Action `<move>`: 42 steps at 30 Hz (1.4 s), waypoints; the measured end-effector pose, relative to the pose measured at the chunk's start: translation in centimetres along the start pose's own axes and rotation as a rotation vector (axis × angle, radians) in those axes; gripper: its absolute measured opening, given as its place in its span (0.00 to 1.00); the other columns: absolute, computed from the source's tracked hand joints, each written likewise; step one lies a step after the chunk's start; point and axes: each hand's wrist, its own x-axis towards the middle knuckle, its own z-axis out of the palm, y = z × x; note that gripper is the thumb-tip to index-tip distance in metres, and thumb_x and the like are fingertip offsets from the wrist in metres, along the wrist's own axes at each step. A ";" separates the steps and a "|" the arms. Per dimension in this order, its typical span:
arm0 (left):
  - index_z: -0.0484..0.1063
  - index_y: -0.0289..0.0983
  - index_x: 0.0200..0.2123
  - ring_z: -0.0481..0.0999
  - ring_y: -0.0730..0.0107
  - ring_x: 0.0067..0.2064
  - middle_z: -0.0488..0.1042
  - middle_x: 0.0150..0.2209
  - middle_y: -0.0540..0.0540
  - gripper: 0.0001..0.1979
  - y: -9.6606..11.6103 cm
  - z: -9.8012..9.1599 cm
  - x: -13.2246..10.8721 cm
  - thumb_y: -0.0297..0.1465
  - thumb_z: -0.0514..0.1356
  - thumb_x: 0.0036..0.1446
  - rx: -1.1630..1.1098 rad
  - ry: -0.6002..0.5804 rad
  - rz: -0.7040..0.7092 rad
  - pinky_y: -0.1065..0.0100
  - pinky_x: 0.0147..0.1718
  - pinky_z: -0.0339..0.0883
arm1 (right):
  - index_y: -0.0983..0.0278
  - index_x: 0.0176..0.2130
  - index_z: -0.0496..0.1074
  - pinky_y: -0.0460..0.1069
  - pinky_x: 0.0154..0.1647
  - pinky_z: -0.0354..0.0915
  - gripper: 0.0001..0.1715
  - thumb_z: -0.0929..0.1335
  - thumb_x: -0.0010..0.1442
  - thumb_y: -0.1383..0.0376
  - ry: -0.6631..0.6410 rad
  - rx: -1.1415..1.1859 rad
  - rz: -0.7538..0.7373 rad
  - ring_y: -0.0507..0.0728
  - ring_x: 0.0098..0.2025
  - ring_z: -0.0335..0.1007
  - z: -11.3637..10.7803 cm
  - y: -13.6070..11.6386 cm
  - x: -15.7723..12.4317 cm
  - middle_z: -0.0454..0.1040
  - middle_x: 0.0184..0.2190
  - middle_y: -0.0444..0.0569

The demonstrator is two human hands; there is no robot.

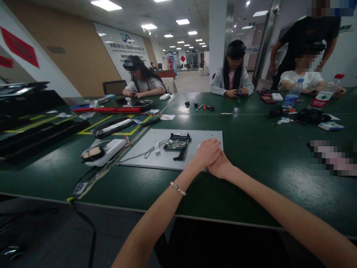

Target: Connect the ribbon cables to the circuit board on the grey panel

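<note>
My left hand (209, 152) lies over my right hand (221, 166) at the right part of a flat grey panel (145, 158) on the table. Both hands are closed against each other, and whatever is between them, if anything, is hidden. To their left, a green circuit board (176, 143) in a black plastic frame rests on the panel, apart from my fingers. Thin grey cables (150, 150) run from the board's left side across the panel, with a white tag (157, 148) beside them. A beaded bracelet is on my left wrist.
A white power bank-like device (110, 152) and a black cable (90, 223) lie left. Screwdrivers (205, 108) lie beyond the panel; bottles (292, 93) stand far right. Large black panels (36, 136) fill the left. Several people sit or stand across the table.
</note>
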 end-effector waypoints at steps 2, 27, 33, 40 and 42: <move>0.70 0.35 0.46 0.70 0.61 0.47 0.72 0.44 0.43 0.12 -0.1 0.0 0.0 0.28 0.49 0.65 0.001 0.001 -0.008 0.61 0.46 0.64 | 0.69 0.67 0.54 0.64 0.64 0.43 0.35 0.59 0.65 0.59 0.038 0.024 0.022 0.71 0.66 0.49 0.3 -0.4 0.4 0.54 0.67 0.60; 0.66 0.33 0.53 0.66 0.52 0.57 0.68 0.54 0.35 0.19 -4.7 -0.6 -2.0 0.34 0.54 0.61 0.142 -0.013 -0.443 0.56 0.52 0.63 | 0.69 0.64 0.59 0.61 0.64 0.44 0.32 0.58 0.67 0.55 0.147 0.148 0.068 0.65 0.68 0.46 0.9 -0.9 1.0 0.55 0.66 0.64; 0.50 0.29 0.66 0.46 0.41 0.68 0.47 0.67 0.27 0.43 -11.2 0.3 -7.1 0.51 0.56 0.57 0.162 -0.209 -0.709 0.45 0.61 0.48 | 0.68 0.63 0.60 0.61 0.65 0.43 0.32 0.58 0.67 0.55 0.126 0.149 0.084 0.65 0.68 0.46 0.8 -0.9 1.0 0.54 0.66 0.64; 0.50 0.26 0.65 0.46 0.42 0.68 0.50 0.66 0.26 0.41 -16.8 3.7 -6.0 0.52 0.48 0.61 0.108 -0.167 -0.808 0.49 0.61 0.47 | 0.70 0.63 0.59 0.61 0.66 0.43 0.33 0.57 0.68 0.54 0.107 0.170 0.077 0.66 0.69 0.44 0.4 -0.9 1.0 0.53 0.66 0.65; 0.51 0.26 0.65 0.46 0.41 0.68 0.50 0.66 0.25 0.40 -17.7 4.1 -5.1 0.51 0.48 0.61 0.106 -0.129 -0.864 0.48 0.61 0.47 | 0.70 0.64 0.59 0.61 0.66 0.43 0.32 0.56 0.68 0.54 0.107 0.176 0.075 0.66 0.69 0.44 0.4 -0.9 1.0 0.53 0.66 0.64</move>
